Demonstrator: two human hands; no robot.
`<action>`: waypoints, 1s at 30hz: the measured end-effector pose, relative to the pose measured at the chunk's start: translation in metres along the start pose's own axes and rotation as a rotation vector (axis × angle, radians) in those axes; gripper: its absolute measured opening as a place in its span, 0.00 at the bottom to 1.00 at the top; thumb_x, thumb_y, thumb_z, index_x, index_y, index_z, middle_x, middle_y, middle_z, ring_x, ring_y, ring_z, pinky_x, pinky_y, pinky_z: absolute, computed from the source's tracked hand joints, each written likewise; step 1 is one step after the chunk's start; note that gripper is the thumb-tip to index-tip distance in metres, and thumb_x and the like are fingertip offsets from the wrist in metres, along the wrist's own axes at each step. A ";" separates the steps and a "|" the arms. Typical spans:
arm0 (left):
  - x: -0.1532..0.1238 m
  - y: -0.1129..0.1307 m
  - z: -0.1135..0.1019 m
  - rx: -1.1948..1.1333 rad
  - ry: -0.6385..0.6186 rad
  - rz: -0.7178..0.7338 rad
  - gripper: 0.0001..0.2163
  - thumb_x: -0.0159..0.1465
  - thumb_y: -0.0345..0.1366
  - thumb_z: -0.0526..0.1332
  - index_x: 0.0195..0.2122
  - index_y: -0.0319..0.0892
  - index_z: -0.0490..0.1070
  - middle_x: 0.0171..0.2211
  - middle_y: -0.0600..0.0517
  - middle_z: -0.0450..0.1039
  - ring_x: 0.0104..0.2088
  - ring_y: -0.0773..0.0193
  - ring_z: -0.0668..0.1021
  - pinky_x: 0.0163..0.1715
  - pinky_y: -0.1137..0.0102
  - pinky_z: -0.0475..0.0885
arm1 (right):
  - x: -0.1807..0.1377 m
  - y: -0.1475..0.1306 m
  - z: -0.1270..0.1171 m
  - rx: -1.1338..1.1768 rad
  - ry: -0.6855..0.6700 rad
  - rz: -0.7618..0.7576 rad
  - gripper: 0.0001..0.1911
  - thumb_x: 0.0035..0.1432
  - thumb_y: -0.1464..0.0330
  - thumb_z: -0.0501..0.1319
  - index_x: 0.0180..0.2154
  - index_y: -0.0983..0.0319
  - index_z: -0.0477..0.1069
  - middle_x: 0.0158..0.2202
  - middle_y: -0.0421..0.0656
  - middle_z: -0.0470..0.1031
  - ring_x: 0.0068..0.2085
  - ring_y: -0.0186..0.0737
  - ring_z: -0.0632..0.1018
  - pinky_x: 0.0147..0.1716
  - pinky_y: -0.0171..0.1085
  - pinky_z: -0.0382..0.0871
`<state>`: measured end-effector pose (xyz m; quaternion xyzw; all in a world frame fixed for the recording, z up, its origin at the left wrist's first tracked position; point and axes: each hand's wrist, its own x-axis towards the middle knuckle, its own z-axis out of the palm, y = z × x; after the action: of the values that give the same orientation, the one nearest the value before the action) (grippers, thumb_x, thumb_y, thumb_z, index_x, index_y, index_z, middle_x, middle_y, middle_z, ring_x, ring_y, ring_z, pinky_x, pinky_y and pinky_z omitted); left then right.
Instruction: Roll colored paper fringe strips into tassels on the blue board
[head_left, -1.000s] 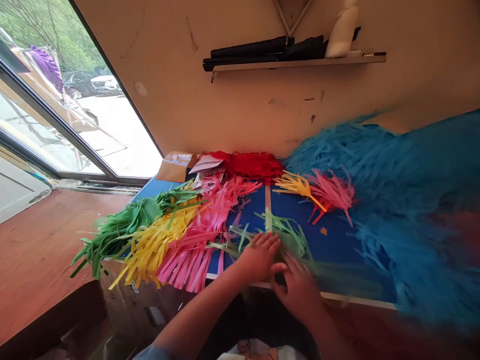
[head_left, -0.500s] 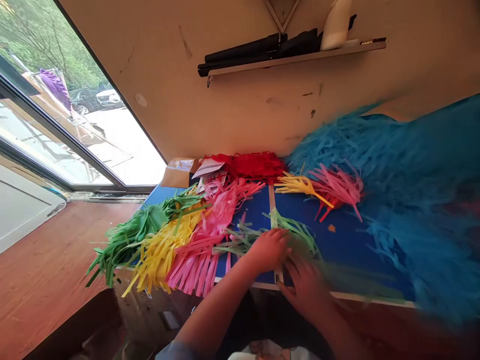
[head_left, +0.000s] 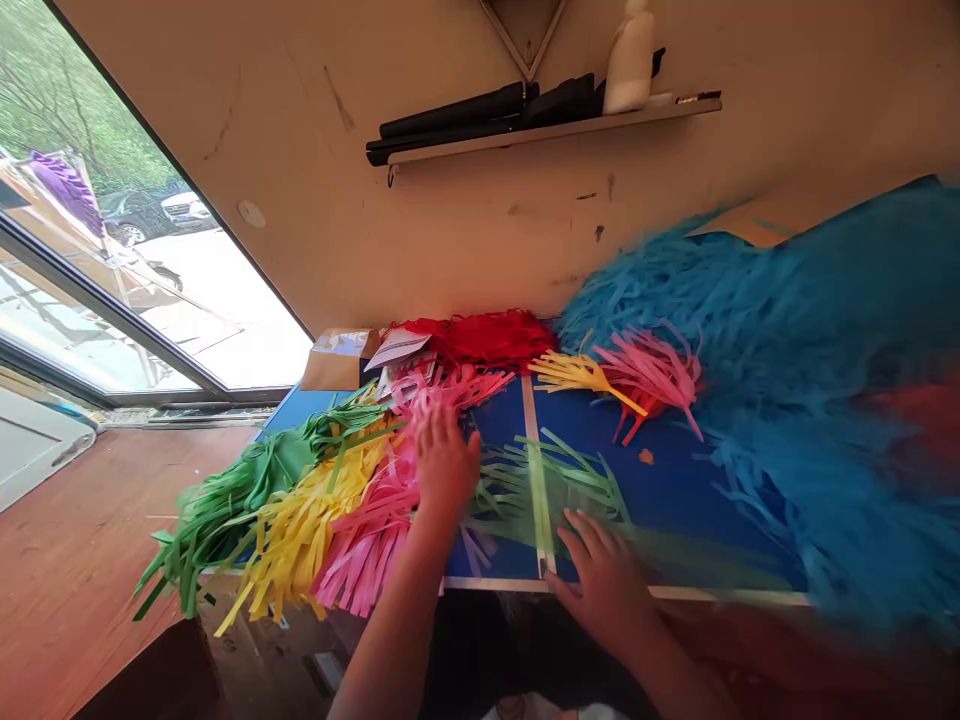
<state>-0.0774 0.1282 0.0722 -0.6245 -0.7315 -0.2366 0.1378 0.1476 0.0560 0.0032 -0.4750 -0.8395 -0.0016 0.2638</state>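
My left hand [head_left: 447, 468] is over the pink fringed paper [head_left: 367, 545], its fingers stretched out and thumb apart. My right hand [head_left: 606, 575] lies by the table's front edge, fingers spread at a pale green fringed sheet [head_left: 585, 485]. That sheet is thin and see-through, spread flat across the blue tabletop [head_left: 660, 470] and a pale strip [head_left: 536, 440]. Its right part is smeared. Left of the pink pile are bunches of yellow fringe [head_left: 296, 535] and green fringe [head_left: 225, 500].
Red fringe [head_left: 502, 338], a brown packet [head_left: 337, 360] and white papers [head_left: 397, 347] lie at the back. Small yellow [head_left: 574, 372] and pink tassels [head_left: 652, 365] sit right of the strip. A large blue fringed mass [head_left: 787, 330] fills the right. Above hangs a shelf with a white bottle [head_left: 630, 60].
My left hand has moved from the pale green sheet, left and upward, over the pink fringe. The two hands are now apart. My right hand stays near the front edge.
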 end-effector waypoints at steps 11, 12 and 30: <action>-0.083 0.041 0.014 -0.087 -0.496 0.559 0.35 0.60 0.58 0.47 0.61 0.38 0.54 0.62 0.45 0.52 0.62 0.51 0.55 0.57 0.56 0.53 | 0.016 0.054 -0.005 -0.145 -0.029 0.249 0.24 0.58 0.53 0.48 0.44 0.63 0.70 0.48 0.53 0.71 0.50 0.55 0.69 0.47 0.58 0.61; -0.082 0.041 0.013 -0.090 -0.501 0.551 0.34 0.60 0.58 0.47 0.61 0.38 0.54 0.62 0.46 0.51 0.62 0.51 0.55 0.57 0.56 0.53 | 0.015 0.062 -0.009 -0.199 -0.007 0.287 0.26 0.58 0.52 0.48 0.44 0.63 0.70 0.46 0.54 0.72 0.49 0.57 0.70 0.46 0.59 0.60; -0.069 0.047 -0.005 -0.140 -0.503 0.840 0.15 0.62 0.41 0.57 0.46 0.38 0.67 0.46 0.46 0.71 0.48 0.58 0.71 0.46 0.66 0.65 | 0.002 0.038 -0.019 -0.028 -0.034 -0.272 0.18 0.58 0.74 0.47 0.46 0.62 0.69 0.45 0.45 0.74 0.47 0.40 0.73 0.52 0.45 0.57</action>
<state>-0.0194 0.0718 0.0504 -0.9108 -0.4097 -0.0513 -0.0019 0.1858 0.0735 0.0106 -0.3602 -0.9004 -0.0408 0.2404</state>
